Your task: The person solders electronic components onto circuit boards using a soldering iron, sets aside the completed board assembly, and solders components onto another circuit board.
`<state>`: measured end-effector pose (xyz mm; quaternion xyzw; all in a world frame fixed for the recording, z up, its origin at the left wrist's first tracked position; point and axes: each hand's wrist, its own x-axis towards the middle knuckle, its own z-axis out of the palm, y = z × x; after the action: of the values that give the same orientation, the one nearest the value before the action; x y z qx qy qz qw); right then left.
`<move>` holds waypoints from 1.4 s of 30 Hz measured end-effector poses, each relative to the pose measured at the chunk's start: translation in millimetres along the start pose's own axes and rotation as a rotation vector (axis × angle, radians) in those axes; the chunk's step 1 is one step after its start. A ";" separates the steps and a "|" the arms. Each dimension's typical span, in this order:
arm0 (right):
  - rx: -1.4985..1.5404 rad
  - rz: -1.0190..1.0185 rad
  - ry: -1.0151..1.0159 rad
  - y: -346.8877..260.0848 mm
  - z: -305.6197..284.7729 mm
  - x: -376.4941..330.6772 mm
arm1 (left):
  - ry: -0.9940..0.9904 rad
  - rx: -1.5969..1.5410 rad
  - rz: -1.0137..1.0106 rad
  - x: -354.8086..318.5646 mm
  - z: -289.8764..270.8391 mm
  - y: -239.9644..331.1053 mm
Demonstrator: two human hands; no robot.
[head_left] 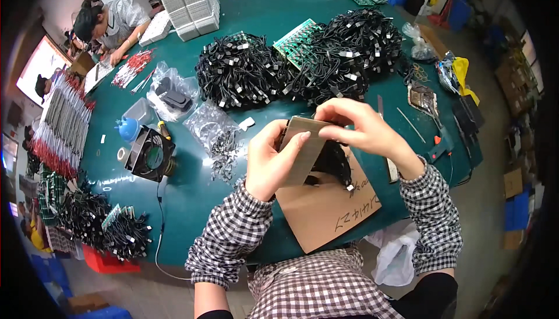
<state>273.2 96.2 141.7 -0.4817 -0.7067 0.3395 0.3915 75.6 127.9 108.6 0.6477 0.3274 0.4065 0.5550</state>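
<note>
A flat greyish-beige panel (304,155), seemingly a circuit board, is held tilted up over a piece of brown cardboard (332,220). My left hand (266,162) is closed around its left side, thumb lying on the face. At the panel's upper right corner, my right hand (358,128) is closed, with thumb and bent fingers pinching the edge; its fingertips are partly hidden. Black cables (336,165) with a small light connector hang behind and beside the panel, above the cardboard. Their attachment to it cannot be seen.
Piles of black cables (239,71) and green circuit boards (296,42) lie beyond my hands. To the left stand a small fan (150,153) and bags of parts (212,130). A glue gun (438,144) lies right. A person (110,25) works at the far left.
</note>
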 end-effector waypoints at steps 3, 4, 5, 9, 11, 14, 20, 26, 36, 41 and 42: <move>-0.015 0.125 0.019 13.8 14.6 -0.4 | 0.080 -0.068 -0.040 -5.1 5.5 -4.1; -0.006 0.124 0.015 16.1 17.0 1.4 | 0.123 -0.086 -0.066 -6.5 4.8 -4.4; -0.002 0.136 0.005 18.1 18.7 3.2 | 0.127 -0.080 -0.071 -7.6 4.0 -4.0; 0.002 0.143 0.051 16.7 30.5 6.9 | 0.215 -0.045 -0.036 -9.3 5.7 -7.7; 0.007 0.179 0.105 16.7 38.4 10.8 | 0.303 -0.011 0.030 -9.4 5.5 -13.8; -0.029 0.185 0.171 15.2 47.4 10.8 | 0.396 0.014 0.070 -12.4 7.9 -19.0; -0.118 0.189 0.238 3.1 50.7 7.9 | 0.493 0.072 0.120 -14.7 12.9 -24.0; -0.142 0.217 0.281 1.2 61.1 7.1 | 0.574 0.352 0.211 -16.0 16.4 -25.6; 0.022 0.079 -0.063 11.9 20.3 -9.0 | 0.298 -0.160 -0.049 -19.7 -13.7 -16.0; -0.076 0.088 -0.019 -20.9 0.4 -31.8 | 0.210 -0.018 0.154 -3.3 2.2 15.9; 0.002 0.084 0.032 -20.5 -5.1 -39.4 | 0.176 0.049 0.200 -0.1 4.6 25.7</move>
<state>278.2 53.2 152.7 -0.5160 -0.6790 0.3488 0.3886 78.9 121.3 133.7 0.6522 0.3185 0.5068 0.4651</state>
